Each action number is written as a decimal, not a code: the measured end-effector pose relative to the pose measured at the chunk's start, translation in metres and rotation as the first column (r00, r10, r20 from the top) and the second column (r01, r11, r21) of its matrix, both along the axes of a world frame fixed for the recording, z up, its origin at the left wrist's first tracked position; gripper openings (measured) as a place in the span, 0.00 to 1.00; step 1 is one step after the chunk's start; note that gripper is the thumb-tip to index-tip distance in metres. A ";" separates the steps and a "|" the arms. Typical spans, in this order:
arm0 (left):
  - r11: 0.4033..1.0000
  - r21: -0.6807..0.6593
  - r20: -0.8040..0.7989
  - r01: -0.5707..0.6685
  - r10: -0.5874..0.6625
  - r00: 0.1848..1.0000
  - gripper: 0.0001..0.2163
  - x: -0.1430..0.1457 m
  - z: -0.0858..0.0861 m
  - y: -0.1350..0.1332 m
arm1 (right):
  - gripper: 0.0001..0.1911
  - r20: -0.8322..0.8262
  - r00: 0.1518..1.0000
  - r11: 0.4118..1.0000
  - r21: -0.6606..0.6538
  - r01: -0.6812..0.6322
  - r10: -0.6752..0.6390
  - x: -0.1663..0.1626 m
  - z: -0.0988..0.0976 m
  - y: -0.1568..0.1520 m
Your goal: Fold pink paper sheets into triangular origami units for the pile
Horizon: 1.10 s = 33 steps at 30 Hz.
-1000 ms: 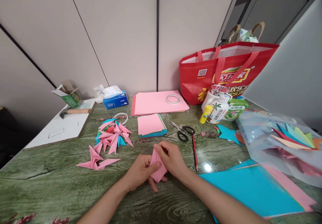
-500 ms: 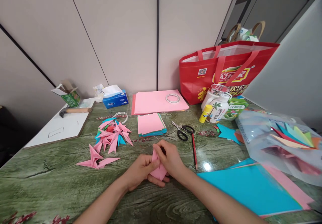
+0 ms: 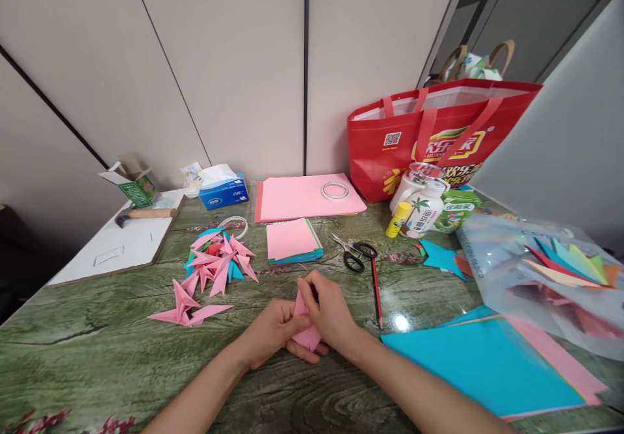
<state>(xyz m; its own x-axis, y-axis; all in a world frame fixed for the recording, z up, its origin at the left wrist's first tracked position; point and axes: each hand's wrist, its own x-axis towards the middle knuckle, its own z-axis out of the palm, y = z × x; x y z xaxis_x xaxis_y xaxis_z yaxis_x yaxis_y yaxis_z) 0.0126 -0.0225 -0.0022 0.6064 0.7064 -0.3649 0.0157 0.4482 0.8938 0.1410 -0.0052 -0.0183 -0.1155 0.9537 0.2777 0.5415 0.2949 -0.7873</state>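
A folded piece of pink paper (image 3: 307,339) is held between both hands, just above the table. My left hand (image 3: 279,327) supports it, thumb across the front and fingers behind. The fingers of my right hand (image 3: 329,304) pinch its upper end, and they cover part of the folds. To the left lies a pile of folded pink, blue and red paper shapes (image 3: 221,262), with a pink folded star (image 3: 182,307) at its near edge. Beyond the hands is a stack of square paper (image 3: 291,239), pink on top and blue below.
Black-handled scissors (image 3: 353,255) and a red pencil (image 3: 377,297) lie right of the stack. Large blue sheets (image 3: 487,362) and a clear plastic bag (image 3: 507,271) occupy the right. Behind stand a glue stick (image 3: 398,219), a red bag (image 3: 375,167) and a tissue box (image 3: 224,195). A hammer (image 3: 151,213) lies left.
My right hand has turned very slightly on the pink paper's upper end. Both hands keep their hold, and the other things are unmoved.
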 end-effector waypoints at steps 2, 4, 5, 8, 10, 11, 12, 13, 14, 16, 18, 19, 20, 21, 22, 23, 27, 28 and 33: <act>1.000 0.009 -0.018 -0.003 0.003 1.000 0.17 0.000 0.000 0.000 | 0.12 -0.004 1.000 1.000 -0.008 -0.010 0.010 0.000 0.000 0.000; 1.000 0.005 -0.015 -0.022 0.022 1.000 0.17 0.000 0.001 0.000 | 0.13 -0.028 0.999 0.999 -0.022 -0.035 0.034 0.001 0.000 0.001; 0.999 -0.001 -0.008 -0.033 0.033 0.999 0.17 0.000 0.000 0.000 | 0.14 -0.044 0.998 0.998 -0.030 -0.048 0.046 0.001 0.001 0.002; 0.998 -0.006 -0.009 -0.063 0.063 0.998 0.16 0.001 0.000 0.000 | 0.16 -0.070 0.996 0.997 -0.038 -0.061 0.059 0.004 0.002 0.005; 0.997 0.006 -0.022 -0.075 0.075 0.997 0.16 0.001 -0.001 0.000 | 0.16 -0.043 0.998 0.999 -0.024 -0.048 0.047 0.004 0.003 0.005; 0.997 0.011 -0.023 -0.077 0.077 0.997 0.16 0.002 -0.001 0.000 | 0.16 -0.023 0.999 0.999 -0.014 -0.040 0.040 0.004 0.003 0.005; 0.997 0.015 -0.021 -0.076 0.076 0.997 0.15 0.002 -0.001 0.000 | 0.16 -0.002 0.999 0.999 -0.005 -0.034 0.034 0.004 0.003 0.004; 0.997 0.019 -0.016 -0.071 0.071 0.997 0.15 0.002 -0.001 0.000 | 0.16 0.017 0.999 1.000 0.002 -0.027 0.027 0.004 0.003 0.004; 0.998 0.022 -0.011 -0.065 0.065 0.998 0.15 0.002 -0.001 0.000 | 0.16 0.033 0.999 1.000 0.007 -0.021 0.020 0.003 0.003 0.003; 0.998 0.030 -0.005 -0.051 0.051 0.999 0.15 0.002 0.000 0.000 | 0.15 0.056 0.998 1.000 0.016 -0.006 0.005 0.002 0.003 0.001; 0.998 0.041 -0.002 -0.049 0.049 0.999 0.15 0.002 0.001 0.000 | 0.14 0.081 0.997 1.000 0.028 0.013 -0.016 0.001 0.004 0.001; 0.998 0.044 0.000 -0.052 0.052 0.999 0.14 0.002 0.001 -0.001 | 0.14 0.095 0.995 0.999 0.037 0.025 -0.029 0.000 0.005 0.000; 0.997 0.047 0.002 -0.056 0.056 0.998 0.14 0.002 0.001 -0.001 | 0.14 0.111 0.993 0.998 0.046 0.036 -0.041 0.000 0.005 0.000; 0.997 0.049 0.005 -0.060 0.059 0.998 0.14 0.002 0.001 -0.001 | 0.14 0.127 0.990 0.998 0.053 0.047 -0.053 0.000 0.006 0.000; 0.997 0.052 0.009 -0.059 0.058 0.998 0.14 0.002 0.000 -0.001 | 0.14 0.142 0.988 0.997 0.059 0.052 -0.060 0.000 0.006 -0.001; 0.997 0.055 0.010 -0.054 0.053 0.999 0.14 0.003 0.000 -0.001 | 0.14 0.157 0.986 0.996 0.065 0.054 -0.064 0.000 0.006 -0.001; 0.998 0.062 0.008 -0.029 0.029 1.000 0.13 0.004 0.001 -0.002 | 0.14 0.202 0.978 0.994 0.101 0.033 -0.053 0.000 0.004 -0.003; 0.998 0.061 0.007 -0.021 0.020 1.000 0.13 0.004 0.002 -0.003 | 0.14 0.207 0.977 0.993 0.113 0.026 -0.049 0.000 0.003 -0.003; 0.999 0.045 0.021 -0.024 0.023 1.000 0.13 0.005 0.005 -0.004 | 0.14 0.077 0.997 0.991 0.133 -0.013 0.003 0.003 0.001 0.000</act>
<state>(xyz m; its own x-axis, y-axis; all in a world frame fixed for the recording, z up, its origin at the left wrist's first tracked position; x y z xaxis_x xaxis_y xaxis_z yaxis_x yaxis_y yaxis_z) 0.0172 -0.0268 0.0023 0.5961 0.7363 -0.3203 -0.0128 0.4075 0.9131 0.1440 -0.0049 -0.0168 -0.1488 0.9077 0.3924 0.5958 0.3990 -0.6970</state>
